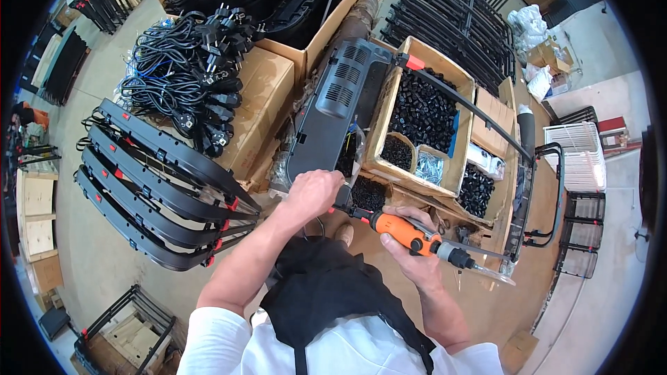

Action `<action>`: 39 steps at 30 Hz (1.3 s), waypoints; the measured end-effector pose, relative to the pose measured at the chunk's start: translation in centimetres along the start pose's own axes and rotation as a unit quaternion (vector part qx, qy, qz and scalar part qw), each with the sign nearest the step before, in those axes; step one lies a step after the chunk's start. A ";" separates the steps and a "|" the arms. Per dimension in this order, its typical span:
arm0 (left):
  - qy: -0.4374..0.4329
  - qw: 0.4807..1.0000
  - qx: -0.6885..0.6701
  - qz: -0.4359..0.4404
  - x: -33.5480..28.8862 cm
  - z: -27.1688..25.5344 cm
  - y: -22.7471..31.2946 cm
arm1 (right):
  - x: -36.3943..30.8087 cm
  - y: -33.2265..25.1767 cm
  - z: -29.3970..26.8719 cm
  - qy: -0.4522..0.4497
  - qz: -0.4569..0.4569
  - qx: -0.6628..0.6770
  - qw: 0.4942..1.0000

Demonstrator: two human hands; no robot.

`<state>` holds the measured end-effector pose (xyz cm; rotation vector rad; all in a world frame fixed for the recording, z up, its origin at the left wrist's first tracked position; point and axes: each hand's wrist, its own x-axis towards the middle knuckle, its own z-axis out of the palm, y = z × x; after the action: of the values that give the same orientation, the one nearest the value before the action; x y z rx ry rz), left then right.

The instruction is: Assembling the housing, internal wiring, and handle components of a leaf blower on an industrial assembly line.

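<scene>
Two bare hands share the work at the near end of a long dark-grey plastic panel (316, 140), which lies lengthways between a brown cardboard carton (267, 90) and an open cardboard tray (379, 137) of small parts. The left hand (313, 194) rests on that near end with its fingers curled in; whether they pinch a fastener or just the rim, I cannot tell. The right hand (418, 265) is wrapped round an orange barrel-shaped power screwdriver (399, 231), its metal tip pointing away to the lower right (clear of the left fingers, as it should be while they settle the work). To do this well, I would let the left hand steady the panel and keep the fingertips out of the bit's line, then turn the driver and set it square before any power goes on. Pressing lightly should spare the plastic. The black metal tube (486, 122) with a red corner piece (415, 62) reaches across the tray, so supporting it would likely keep the joint from twisting.
</scene>
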<state>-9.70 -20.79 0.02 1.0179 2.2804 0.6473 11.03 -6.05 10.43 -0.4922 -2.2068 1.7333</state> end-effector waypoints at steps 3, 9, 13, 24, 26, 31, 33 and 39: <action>0.002 1.000 0.000 0.007 -0.1 -0.1 -0.5 | 0.0 0.4 0.1 -0.031 -0.002 -0.011 0.999; 0.007 1.000 -0.001 0.007 -0.2 0.1 -0.5 | 0.3 0.2 1.0 -0.040 0.027 -0.038 0.998; 0.017 1.000 -0.008 0.011 -0.2 0.5 -0.7 | 0.8 0.3 1.5 -0.052 0.018 -0.063 0.996; 0.150 0.948 -0.279 -0.024 -2.1 0.4 -1.1 | 3.2 -0.3 3.0 -0.117 0.068 -0.168 0.976; 0.160 0.933 -0.316 -0.058 -2.8 1.4 -2.0 | 3.7 -0.1 3.3 -0.142 0.054 -0.175 0.973; 0.076 0.737 -0.659 -0.131 -5.6 2.7 -2.2 | 4.6 0.7 2.9 -0.165 0.027 -0.165 0.972; 0.083 0.680 -0.711 -0.158 -7.1 2.8 -1.2 | 4.8 0.7 3.2 -0.168 0.002 -0.166 0.972; 0.072 0.675 -0.716 -0.161 -8.6 7.0 -0.8 | 4.7 1.8 3.0 -0.181 -0.043 -0.200 0.962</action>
<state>-0.77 -26.55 -3.15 -0.2415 1.1986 1.8747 5.70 -6.23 8.08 -0.1633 -2.8118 1.4198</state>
